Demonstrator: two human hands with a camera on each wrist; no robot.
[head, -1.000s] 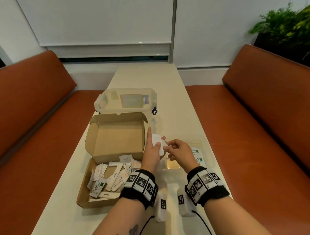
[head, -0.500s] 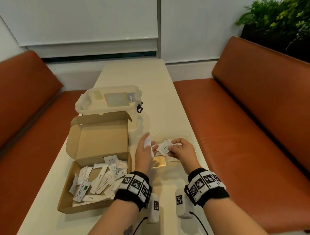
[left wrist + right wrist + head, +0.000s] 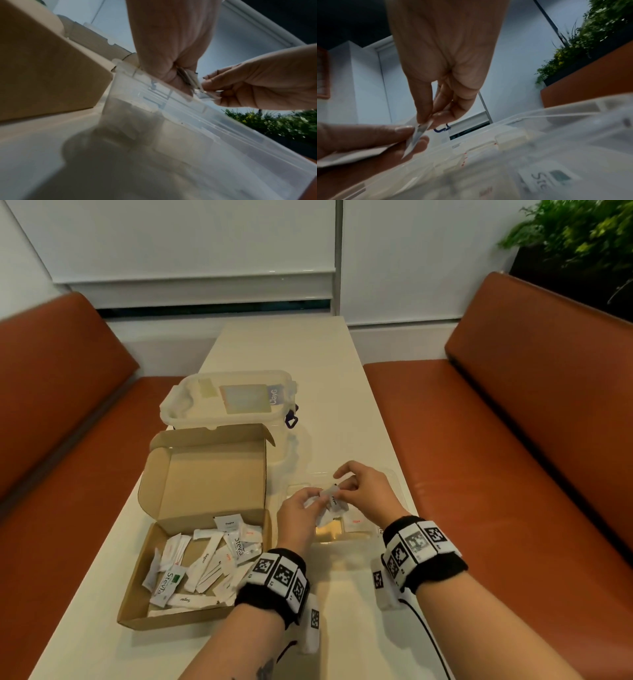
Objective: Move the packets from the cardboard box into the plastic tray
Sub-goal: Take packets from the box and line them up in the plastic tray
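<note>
An open cardboard box (image 3: 144,590) on the table's left holds several white packets (image 3: 205,563). Right of it lies the clear plastic tray (image 3: 394,477), with a few packets (image 3: 356,522) on its floor. Both hands hover over the tray. My left hand (image 3: 301,511) grips a small bunch of white packets (image 3: 322,515). My right hand (image 3: 359,491) pinches one packet (image 3: 332,498) of that bunch between thumb and fingertips. In the right wrist view the pinched packet (image 3: 419,128) sits above the tray (image 3: 539,135). In the left wrist view the packets (image 3: 190,81) stick out of my left fist over the tray wall (image 3: 171,121).
A lidded clear plastic container (image 3: 233,402) stands behind the box's raised lid (image 3: 205,474). Orange benches (image 3: 513,474) run along both sides of the narrow cream table (image 3: 308,354). A green plant (image 3: 582,237) is at the back right.
The head view shifted left and back. Both hands moved closer together over the tray; my left hand's fingers curled round the bunch while my right hand took hold of one packet.
</note>
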